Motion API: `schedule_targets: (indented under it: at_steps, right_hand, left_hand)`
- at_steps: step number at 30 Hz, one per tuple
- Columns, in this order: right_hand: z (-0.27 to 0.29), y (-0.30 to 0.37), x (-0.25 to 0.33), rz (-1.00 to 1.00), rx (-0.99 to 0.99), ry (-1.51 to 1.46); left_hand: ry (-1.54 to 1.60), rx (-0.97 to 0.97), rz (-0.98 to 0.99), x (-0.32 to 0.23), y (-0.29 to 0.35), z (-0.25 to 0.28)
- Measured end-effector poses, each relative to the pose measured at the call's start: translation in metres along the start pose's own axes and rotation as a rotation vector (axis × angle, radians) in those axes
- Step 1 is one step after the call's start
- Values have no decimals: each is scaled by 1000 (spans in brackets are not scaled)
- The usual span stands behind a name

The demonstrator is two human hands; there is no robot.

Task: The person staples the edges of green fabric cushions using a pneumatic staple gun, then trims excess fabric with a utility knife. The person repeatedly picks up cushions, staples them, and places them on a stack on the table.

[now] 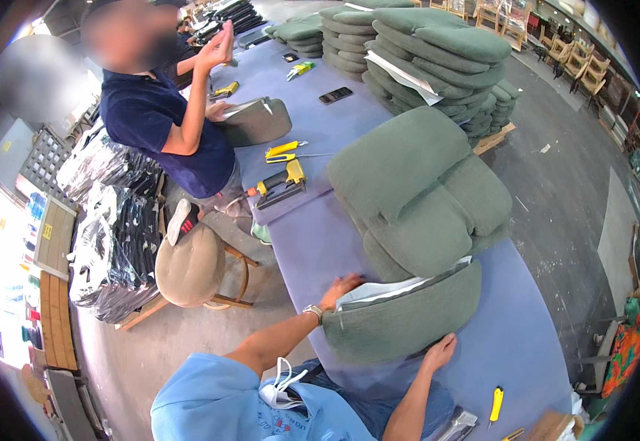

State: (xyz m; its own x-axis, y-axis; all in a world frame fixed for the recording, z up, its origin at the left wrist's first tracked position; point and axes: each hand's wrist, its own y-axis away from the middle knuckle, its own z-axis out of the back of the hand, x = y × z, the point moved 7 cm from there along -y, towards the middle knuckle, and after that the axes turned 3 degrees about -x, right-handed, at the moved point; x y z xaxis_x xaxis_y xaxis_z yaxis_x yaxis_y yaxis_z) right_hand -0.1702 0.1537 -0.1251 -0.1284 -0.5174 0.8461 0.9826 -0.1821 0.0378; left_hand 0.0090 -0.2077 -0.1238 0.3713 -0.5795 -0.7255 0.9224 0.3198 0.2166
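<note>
Lying in front of me on the table is a long green upholstered cushion [401,323], with white lining [379,292] along its far edge. My left hand [340,291] is at the cushion's left end, beside the lining, its fingers stretched out. At the near right edge, my right hand [440,353] grips the cushion with bent fingers; part of that grip is hidden. Just beyond lies a pile of larger green cushions [408,173], the nearest touching or almost touching the long one.
A yellow staple gun [283,180] and yellow-handled tools [283,151] lie on the blue-covered table [526,316]. A yellow cutter [496,404] is near my right arm. Tall cushion stacks [437,59] stand far back. Across the left side, a co-worker [158,117] has a green cushion [255,122]. A padded stool [191,264] stands left.
</note>
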Motion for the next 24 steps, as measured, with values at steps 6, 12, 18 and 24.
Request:
schedule_targets:
  at_steps: [6,12,18,24]
  right_hand:
    - [-7,2,-10,-362,234,-697]
    - [7,11,-31,-190,151,-713]
    - [15,74,63,-61,308,-665]
    - [17,124,51,-21,391,-382]
  left_hand:
    - [1030,358,201,-119,76,-90]
    - [1058,346,236,-183,112,-87]
    - [821,290,210,-170,148,-57]
    - [1084,266,258,-189,113,-67]
